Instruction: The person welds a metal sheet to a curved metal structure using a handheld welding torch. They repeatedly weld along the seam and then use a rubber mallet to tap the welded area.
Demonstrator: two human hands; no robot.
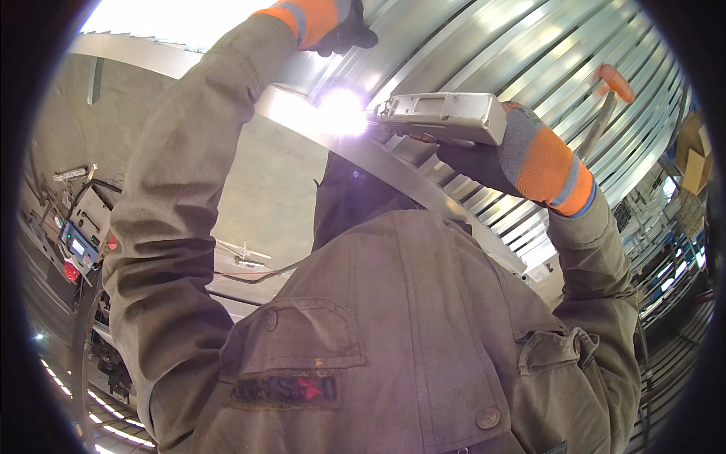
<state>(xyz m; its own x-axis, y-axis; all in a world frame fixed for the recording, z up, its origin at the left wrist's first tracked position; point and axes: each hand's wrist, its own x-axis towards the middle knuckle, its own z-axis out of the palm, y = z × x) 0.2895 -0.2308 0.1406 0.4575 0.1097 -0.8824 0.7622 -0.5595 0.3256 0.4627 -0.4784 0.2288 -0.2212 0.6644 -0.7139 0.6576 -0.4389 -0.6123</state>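
Observation:
My right hand [522, 159], in an orange, grey and black knit glove, is closed around a silver handheld welding gun [446, 113]. The gun's nozzle points left at a glaring white weld spot [343, 112], which washes out the metal around it. That spot lies where a flat metal bar [408, 181] meets a panel of shiny metal slats [446, 45]. Above the glare, my left hand [336, 26], gloved alike, has its fingers curled in over the slats. The top edge cuts it off, so whatever it may grip is hidden.
A hammer [597, 125] with an orange head lies on the slats right of my right hand. At far left stands a machine with a lit panel [78, 240] and a red knob. A cable [249, 278] runs behind my body. Cardboard [693, 170] is at far right.

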